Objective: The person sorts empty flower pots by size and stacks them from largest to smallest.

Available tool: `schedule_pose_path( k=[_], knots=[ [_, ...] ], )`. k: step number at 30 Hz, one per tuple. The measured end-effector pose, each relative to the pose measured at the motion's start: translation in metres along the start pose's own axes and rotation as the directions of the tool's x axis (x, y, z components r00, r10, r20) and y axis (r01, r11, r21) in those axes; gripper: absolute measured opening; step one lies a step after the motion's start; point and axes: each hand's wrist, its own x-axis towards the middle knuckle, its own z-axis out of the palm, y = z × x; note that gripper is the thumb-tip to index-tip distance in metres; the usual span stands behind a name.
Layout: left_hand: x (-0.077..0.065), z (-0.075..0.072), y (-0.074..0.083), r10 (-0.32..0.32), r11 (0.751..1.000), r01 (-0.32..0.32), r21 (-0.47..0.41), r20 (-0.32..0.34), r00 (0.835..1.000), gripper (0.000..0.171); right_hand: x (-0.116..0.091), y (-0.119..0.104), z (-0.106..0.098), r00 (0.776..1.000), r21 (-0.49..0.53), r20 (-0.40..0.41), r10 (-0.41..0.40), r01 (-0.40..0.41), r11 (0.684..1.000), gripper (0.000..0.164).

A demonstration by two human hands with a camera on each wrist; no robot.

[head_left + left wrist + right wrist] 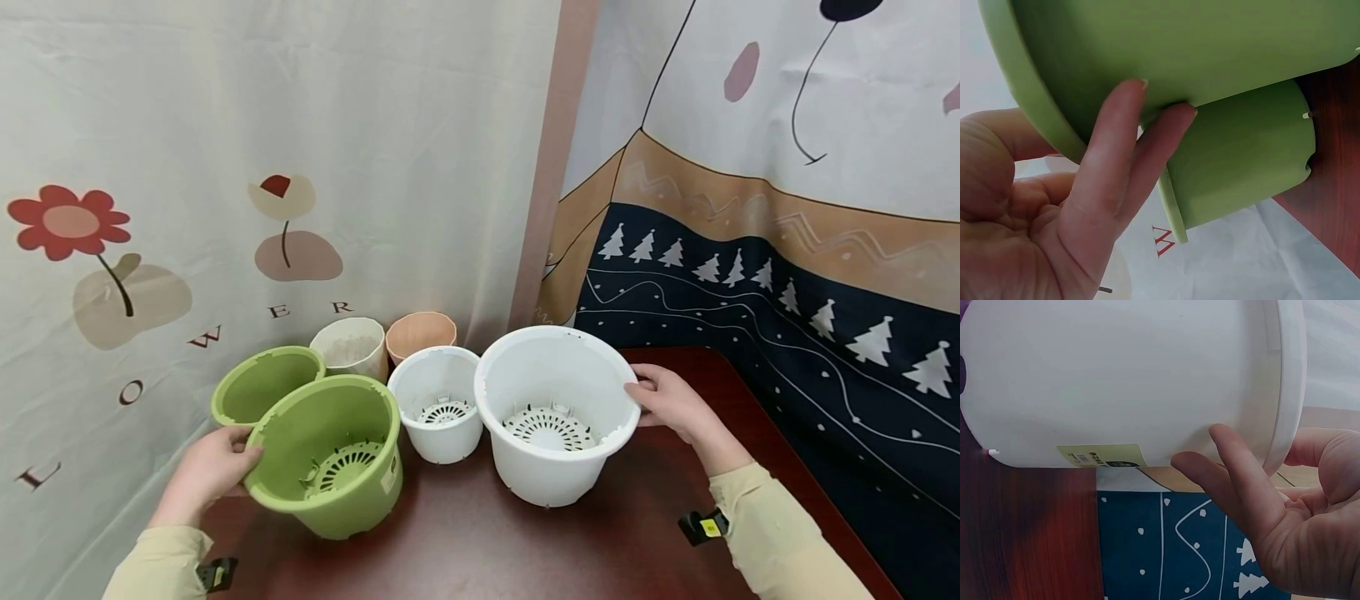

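My left hand (213,468) pinches the left rim of a large green flowerpot (341,500), which tilts slightly in the head view. In the left wrist view the fingers (1110,150) lie along its outer wall below the rim, with the thumb over the rim. My right hand (671,404) grips the right rim of a large white flowerpot (551,479). Two fingers (1238,462) press its outside wall in the right wrist view, near a pale green label (1102,456). Both pots face mouth up and show slotted bottoms.
Behind the green pot stands another green pot (270,375). A smaller white pot (444,442) sits between the two held pots. A cream pot (352,346) and a peach pot (422,332) stand at the back by the curtain (420,167). All are on a dark red table (480,558).
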Motion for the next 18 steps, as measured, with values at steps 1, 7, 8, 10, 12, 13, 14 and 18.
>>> schedule_pose_path(
  k=[1, 7, 8, 10, 12, 13, 14, 18],
  knots=[
    [0.0005, 0.0003, -0.0003, -0.001, 1.0, 0.001, 0.006, -0.003, 1.0, 0.045, 0.0002, 0.0002, 0.0001, 1.0, 0.0, -0.001, 0.001, -0.001, 1.0, 0.054],
    [0.0018, 0.0009, -0.0011, 0.002, 0.999, -0.001, 0.053, -0.02, 1.0, 0.042, 0.0005, 0.0009, 0.0005, 1.0, 0.0, -0.002, 0.002, -0.002, 1.0, 0.053],
    [0.0019, 0.0007, -0.0012, 0.003, 0.998, -0.001, 0.064, -0.024, 1.0, 0.042, 0.0005, 0.001, 0.0005, 1.0, 0.0, -0.002, 0.001, -0.001, 1.0, 0.053],
    [0.0022, 0.0005, -0.0014, 0.013, 0.994, -0.009, 0.109, -0.041, 0.999, 0.04, 0.0002, 0.0011, 0.0005, 1.0, 0.0, -0.002, -0.002, 0.002, 1.0, 0.053],
    [0.0028, 0.0004, -0.0015, 0.021, 0.989, -0.012, 0.145, -0.055, 0.998, 0.04, 0.0001, 0.0011, 0.0004, 1.0, 0.002, -0.003, -0.002, 0.002, 1.0, 0.053],
    [0.0033, 0.0003, -0.0016, 0.025, 0.986, -0.015, 0.167, -0.062, 0.998, 0.04, 0.0, 0.001, 0.0004, 1.0, 0.002, -0.003, -0.002, 0.002, 1.0, 0.053],
    [0.0034, 0.0003, -0.0015, 0.028, 0.983, -0.015, 0.181, -0.068, 0.997, 0.04, -0.0001, 0.0008, 0.0005, 1.0, 0.002, -0.004, -0.002, 0.002, 1.0, 0.053],
    [0.0036, 0.0014, -0.0003, 0.03, 0.979, -0.012, 0.203, -0.087, 0.996, 0.041, -0.0006, 0.0003, 0.0004, 1.0, 0.0, -0.005, 0.001, -0.001, 1.0, 0.053]
  ],
)
